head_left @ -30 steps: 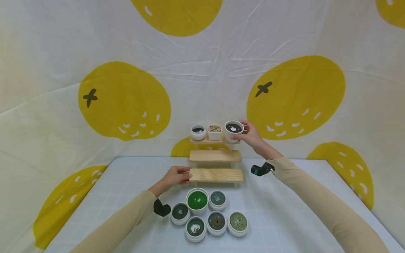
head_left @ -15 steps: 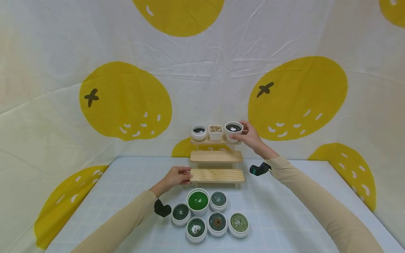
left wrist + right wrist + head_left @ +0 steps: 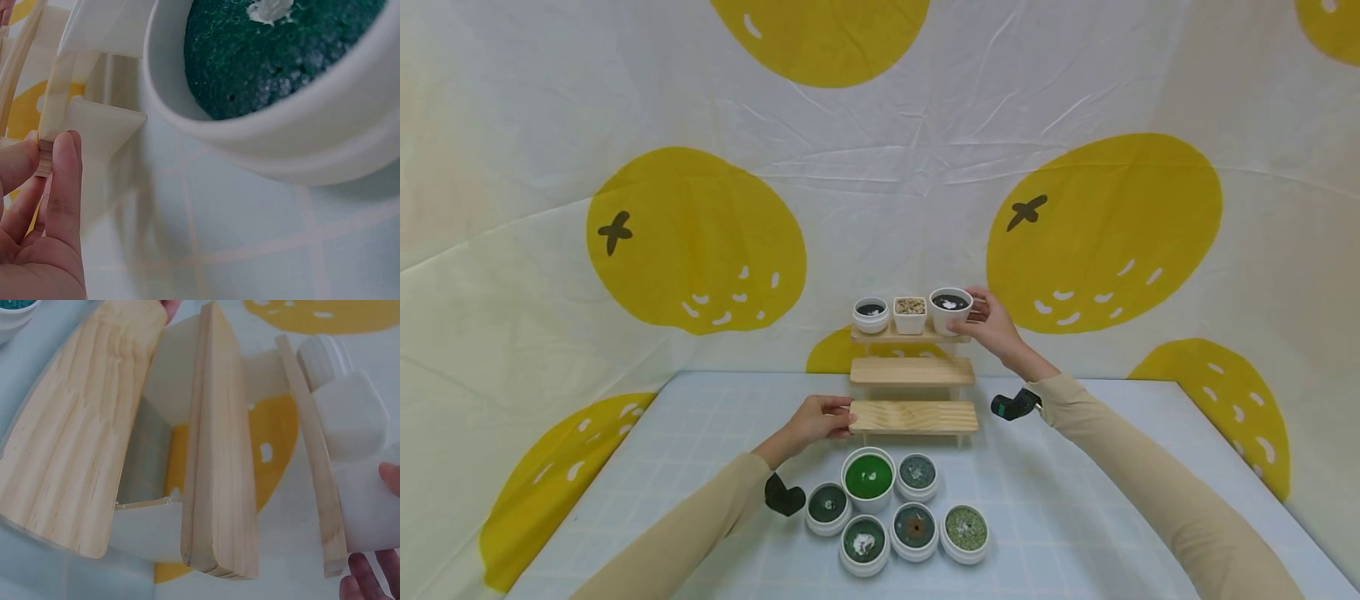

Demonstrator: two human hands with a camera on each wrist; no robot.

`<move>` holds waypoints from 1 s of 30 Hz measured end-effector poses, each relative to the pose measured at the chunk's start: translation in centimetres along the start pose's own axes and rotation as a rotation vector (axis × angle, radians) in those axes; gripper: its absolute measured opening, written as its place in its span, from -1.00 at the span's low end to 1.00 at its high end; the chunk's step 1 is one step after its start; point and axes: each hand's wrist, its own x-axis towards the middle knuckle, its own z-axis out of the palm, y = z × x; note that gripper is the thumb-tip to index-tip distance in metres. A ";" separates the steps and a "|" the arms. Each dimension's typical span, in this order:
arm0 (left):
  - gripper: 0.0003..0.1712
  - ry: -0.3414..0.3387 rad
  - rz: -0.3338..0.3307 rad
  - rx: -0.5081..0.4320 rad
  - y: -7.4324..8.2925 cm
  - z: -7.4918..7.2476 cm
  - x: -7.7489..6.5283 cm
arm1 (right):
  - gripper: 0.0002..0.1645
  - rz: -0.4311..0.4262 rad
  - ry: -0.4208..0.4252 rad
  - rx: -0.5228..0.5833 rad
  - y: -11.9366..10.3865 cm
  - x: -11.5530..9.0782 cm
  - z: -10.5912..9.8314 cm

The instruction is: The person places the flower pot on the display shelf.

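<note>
My right hand [image 3: 992, 323] is at a round white pot [image 3: 945, 321] with a dark filling and a pale patch, on the right end of the stand's top shelf. Its thumb lies across the pot's front, and its other fingers are at the right side. In the right wrist view, a fingertip overlaps the white pot [image 3: 369, 509], with more fingers near its base. My left hand [image 3: 815, 418] pinches the left end of the bottom board of a three-tier wooden stand [image 3: 913, 415]. The left wrist view shows thumb and fingers on the board's edge [image 3: 45, 159].
On the top shelf also stand a square pot of tan bits [image 3: 910, 321] and a small round pot [image 3: 870, 321]. Several white pots with green fillings, among them a bright green one [image 3: 868, 479], sit before the stand on the checked tabletop [image 3: 1060, 517]. A lemon-print cloth [image 3: 895, 208] hangs behind.
The pot at my right hand has shifted slightly left on the top shelf, and more of my right fingers show beside it. My left hand stays on the bottom board.
</note>
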 end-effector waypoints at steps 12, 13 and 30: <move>-0.49 0.009 -0.011 0.018 -0.1 0.2 0.2 | -0.15 -0.031 0.014 0.017 0.4 -0.6 -0.3; -0.49 0.010 -0.012 0.017 -0.1 0.2 0.3 | -0.15 -0.034 0.017 0.030 0.5 -0.7 -0.4; -0.49 0.023 -0.028 0.029 0.2 0.2 -0.2 | -0.27 -0.146 0.130 0.077 1.4 -4.1 -0.1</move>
